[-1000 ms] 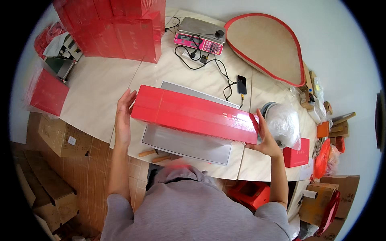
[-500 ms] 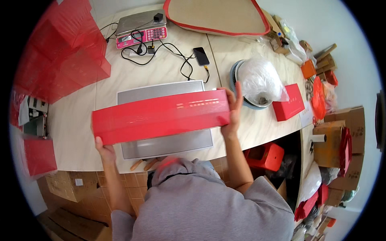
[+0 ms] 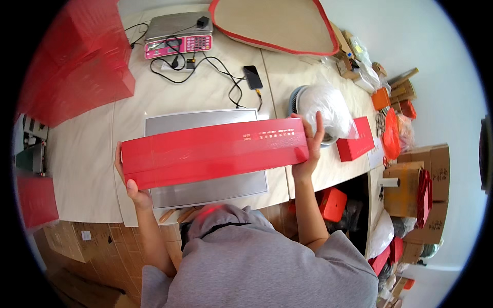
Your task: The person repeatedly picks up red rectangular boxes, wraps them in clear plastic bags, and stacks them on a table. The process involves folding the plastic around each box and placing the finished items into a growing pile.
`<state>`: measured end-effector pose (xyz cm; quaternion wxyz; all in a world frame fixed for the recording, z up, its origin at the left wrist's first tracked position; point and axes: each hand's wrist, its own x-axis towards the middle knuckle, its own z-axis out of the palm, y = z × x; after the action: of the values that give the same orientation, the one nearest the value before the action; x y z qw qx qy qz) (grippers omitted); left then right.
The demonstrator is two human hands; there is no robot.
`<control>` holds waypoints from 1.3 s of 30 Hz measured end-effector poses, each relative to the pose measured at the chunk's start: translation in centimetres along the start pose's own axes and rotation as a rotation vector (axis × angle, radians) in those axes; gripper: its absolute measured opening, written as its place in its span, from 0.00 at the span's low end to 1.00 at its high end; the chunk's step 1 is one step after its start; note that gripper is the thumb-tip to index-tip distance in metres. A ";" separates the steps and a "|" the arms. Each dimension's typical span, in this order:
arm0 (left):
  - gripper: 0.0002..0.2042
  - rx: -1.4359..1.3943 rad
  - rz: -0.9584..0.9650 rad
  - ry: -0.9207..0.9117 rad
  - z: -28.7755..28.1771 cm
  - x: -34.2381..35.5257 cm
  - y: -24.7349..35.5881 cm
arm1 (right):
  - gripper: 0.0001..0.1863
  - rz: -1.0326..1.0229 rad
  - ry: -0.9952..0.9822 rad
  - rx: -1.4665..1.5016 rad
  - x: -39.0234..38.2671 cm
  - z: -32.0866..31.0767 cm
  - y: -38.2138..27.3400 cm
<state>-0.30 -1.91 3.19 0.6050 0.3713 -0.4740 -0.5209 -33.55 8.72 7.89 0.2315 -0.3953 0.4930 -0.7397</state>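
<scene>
A long red box (image 3: pixel 215 154) with a glossy surface spans the space between my two hands, raised over a flat grey panel with a white edge (image 3: pixel 205 192). At its left end my left hand (image 3: pixel 132 187) grips it, thumb on the near corner and fingers along the end face. My right hand (image 3: pixel 309 149) clasps the right end, with one finger pointing up off the box. The box tilts slightly, its right end farther from me. It hides the middle of the panel.
A pink scale (image 3: pixel 178 43), black cables and a phone (image 3: pixel 252 77) lie at the back. Plastic-wrapped red boxes (image 3: pixel 77 66) are stacked left. To the right are a plastic-covered bowl (image 3: pixel 326 110), a smaller red box (image 3: pixel 357 139) and cartons (image 3: pixel 403 190). A red stool (image 3: pixel 333 204) stands below the table.
The red box has shifted a little to the right and toward me, both hands moving with it. More of its printed face shows. The whole view has also shifted slightly.
</scene>
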 end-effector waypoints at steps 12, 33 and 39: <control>0.35 0.045 -0.037 0.324 -14.8 1.5 3.6 | 0.49 0.013 -0.328 0.109 -3.8 11.1 6.0; 0.28 0.328 -0.275 0.005 -6.8 2.8 0.2 | 0.45 0.095 -0.055 -0.011 -1.9 2.7 3.6; 0.18 0.139 -0.723 0.328 -20.2 -1.5 -6.4 | 0.43 0.042 -0.216 0.046 -3.9 13.6 5.5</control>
<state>17.29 -2.50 -8.71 0.4236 0.6325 -0.2441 -0.6008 -20.48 1.88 4.18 0.3078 -0.4566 0.4562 -0.6990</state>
